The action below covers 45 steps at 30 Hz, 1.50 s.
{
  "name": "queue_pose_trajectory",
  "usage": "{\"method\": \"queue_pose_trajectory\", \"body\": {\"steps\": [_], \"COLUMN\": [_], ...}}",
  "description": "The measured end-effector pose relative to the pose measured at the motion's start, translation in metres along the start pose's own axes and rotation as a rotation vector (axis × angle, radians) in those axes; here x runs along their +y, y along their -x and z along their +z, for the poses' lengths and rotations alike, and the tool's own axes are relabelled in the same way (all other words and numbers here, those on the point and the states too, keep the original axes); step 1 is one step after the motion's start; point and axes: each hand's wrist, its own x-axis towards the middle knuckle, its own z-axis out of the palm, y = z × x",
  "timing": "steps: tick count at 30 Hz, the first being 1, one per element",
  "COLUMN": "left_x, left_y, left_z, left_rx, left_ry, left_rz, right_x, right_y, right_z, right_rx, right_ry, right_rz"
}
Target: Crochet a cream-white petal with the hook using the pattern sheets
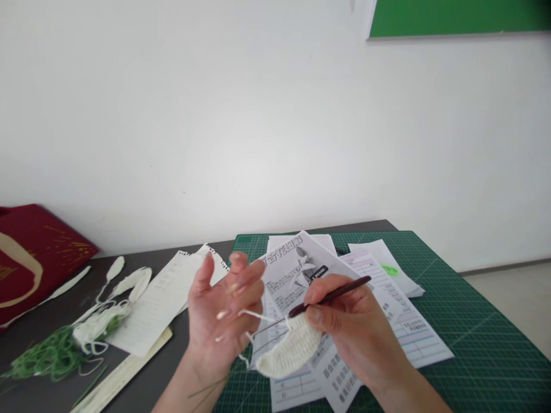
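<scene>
— Right hand (350, 321)?
— Lower centre-right, pinching hook (353, 285); white knitting (286, 357) at its fingertips, lower centre.
— Left hand (226, 312)?
— Left of it, half open, fingers loosely curled. Yarn (260, 315) at fingers; cannot tell if gripped. Papers (282, 281) behind, on green mat (486, 350).
</scene>
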Motion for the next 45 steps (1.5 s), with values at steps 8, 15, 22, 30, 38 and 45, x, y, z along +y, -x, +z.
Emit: {"method": "queue_pose_trajectory", "body": {"steps": [8, 15, 22, 30, 38, 45], "left_x": [0.018, 0.023, -0.008, -0.037, -0.054, -0.049], "left_y": [-0.001, -0.005, 0.002, 0.003, -0.003, -0.008], "left_z": [0.022, -0.008, -0.013, 0.004, 0.022, 0.023], "left_rx": [0.006, -0.090, -0.013, 0.013, 0.367, 0.451], "left_ry": [-0.804, -1.266, -0.423, -0.522, -0.590, -0.622], "left_rz": [0.686, 0.049, -0.059, 0.067, 0.257, 0.289], "right_x": [0.003, 0.002, 0.006, 0.014, 0.021, 0.021], "right_y": [-0.001, -0.002, -0.004, -0.005, -0.005, -0.009], "right_z": [0.003, 0.004, 0.005, -0.001, 0.000, -0.006], "right_rx": [0.003, 0.040, 0.089, 0.200, 0.276, 0.313], "right_ry": [-0.014, -0.034, -0.079, 0.139, 0.276, 0.206], "right_rz": [0.011, -0.004, -0.123, -0.534, -0.660, -0.516]}}
